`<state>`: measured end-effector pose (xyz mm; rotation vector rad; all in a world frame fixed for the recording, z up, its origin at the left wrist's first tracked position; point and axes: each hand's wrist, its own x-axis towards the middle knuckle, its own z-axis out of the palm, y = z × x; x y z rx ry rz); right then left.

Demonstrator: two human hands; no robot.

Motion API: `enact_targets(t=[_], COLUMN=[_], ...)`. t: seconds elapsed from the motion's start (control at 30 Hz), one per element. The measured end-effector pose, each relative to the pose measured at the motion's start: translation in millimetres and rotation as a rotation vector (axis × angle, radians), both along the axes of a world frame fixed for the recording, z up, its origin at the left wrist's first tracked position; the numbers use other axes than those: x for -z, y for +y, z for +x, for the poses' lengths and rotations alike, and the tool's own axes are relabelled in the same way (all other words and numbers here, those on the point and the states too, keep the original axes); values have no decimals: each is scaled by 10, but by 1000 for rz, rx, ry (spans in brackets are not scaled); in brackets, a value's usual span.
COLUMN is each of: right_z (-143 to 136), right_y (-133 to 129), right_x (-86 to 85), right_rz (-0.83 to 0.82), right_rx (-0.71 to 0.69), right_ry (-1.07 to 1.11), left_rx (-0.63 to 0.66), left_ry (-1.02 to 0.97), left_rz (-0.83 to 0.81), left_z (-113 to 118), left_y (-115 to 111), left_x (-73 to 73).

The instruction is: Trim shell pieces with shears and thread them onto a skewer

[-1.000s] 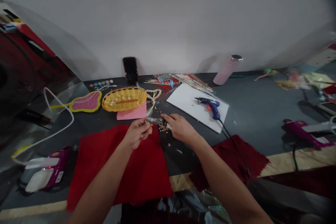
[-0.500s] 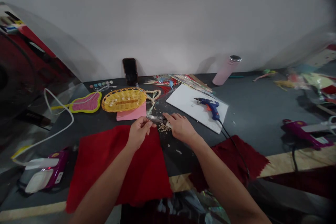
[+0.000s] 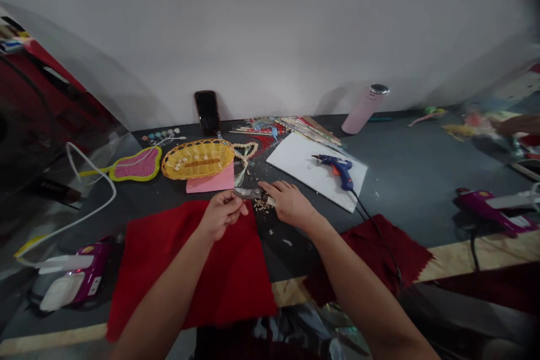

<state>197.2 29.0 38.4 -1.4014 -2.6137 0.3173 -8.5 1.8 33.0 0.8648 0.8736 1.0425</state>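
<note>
My right hand (image 3: 290, 202) is closed around the handles of a pair of pruning shears (image 3: 248, 193), whose blades point left. At the blade tips, my left hand (image 3: 221, 215) has its fingers pinched together; what they hold is too small to make out. Small pale cut pieces (image 3: 262, 205) lie scattered on the dark table beneath the shears. Just beyond the blades rests a string of wooden beads with a pale tassel (image 3: 241, 175). A red cloth (image 3: 228, 270) is spread under my left forearm.
A yellow wicker basket (image 3: 181, 173) holding small pale pieces sits on pink paper (image 3: 211, 184). A blue glue gun (image 3: 337, 166) lies on a white board (image 3: 291, 152). Behind stand a phone (image 3: 207, 112) and a pink tumbler (image 3: 363, 109). Another person's hand (image 3: 518, 124) shows far right.
My left hand has shifted slightly left and downward at the shears' tips. The shears stay in my right hand. Another person's hand has appeared at the right edge.
</note>
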Motion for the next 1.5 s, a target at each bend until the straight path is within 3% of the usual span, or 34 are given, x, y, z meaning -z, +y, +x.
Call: enact_targets(t=[0.33, 0.6, 0.93, 1.13, 1.33, 1.5], right_z=[2, 11, 52, 39, 5, -23], right_y=[-15, -8, 11, 21, -1, -17], right_x=[-43, -43, -21, -22, -22, -16], right_rz=[-79, 7, -21, -37, -62, 1], right_rx=[11, 60, -25, -18, 44, 78], right_ry=[-102, -81, -1, -39, -120, -109], left_rx=[-85, -212, -72, -28, -155, -245], left_ry=[55, 260, 53, 32, 191, 284], left_rz=[10, 87, -17, -56, 57, 134], left_z=[30, 101, 23, -6, 46, 88], left_y=[17, -3, -8, 2, 11, -5], left_x=[55, 24, -11, -6, 67, 21])
